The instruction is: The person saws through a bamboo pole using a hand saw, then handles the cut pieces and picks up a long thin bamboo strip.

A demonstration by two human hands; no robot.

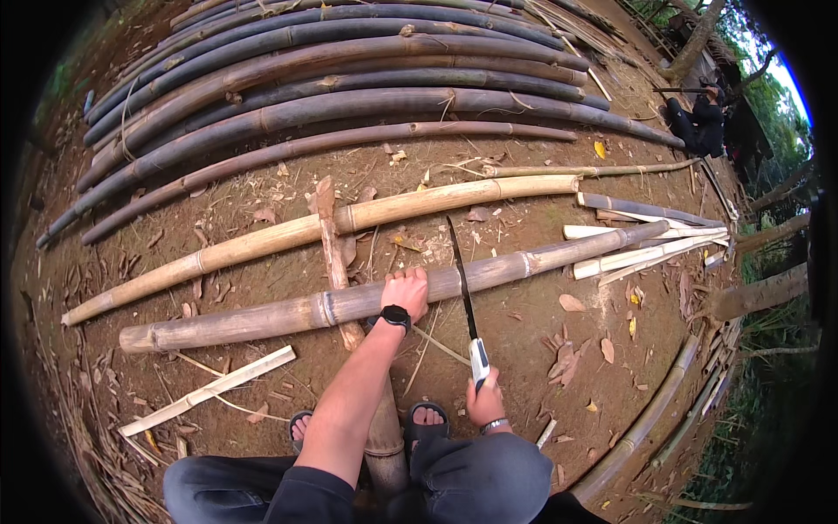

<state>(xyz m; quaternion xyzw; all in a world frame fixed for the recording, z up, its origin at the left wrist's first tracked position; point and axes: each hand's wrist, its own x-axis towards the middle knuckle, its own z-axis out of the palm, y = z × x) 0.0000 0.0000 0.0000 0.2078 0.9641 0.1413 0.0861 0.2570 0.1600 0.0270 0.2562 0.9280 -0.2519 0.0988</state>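
A long brownish bamboo pole [253, 321] lies across in front of me, propped on a wooden stick [330, 240]. My left hand [406, 291], with a dark watch at the wrist, is closed over the top of this pole near its middle. In my right hand [485, 403] is the white and dark handle of a hand saw [463, 279]. Its dark blade points away from me and crosses the pole just right of my left hand. Whether the teeth have cut into the bamboo cannot be made out.
A paler bamboo pole [253, 245] lies just beyond, and a stack of dark poles [288, 113] fills the far side. Split bamboo strips [642, 259] are piled at right; another strip [209, 389] lies near left. A thick pole [384, 441] runs between my feet. Another person [698, 122] sits far right.
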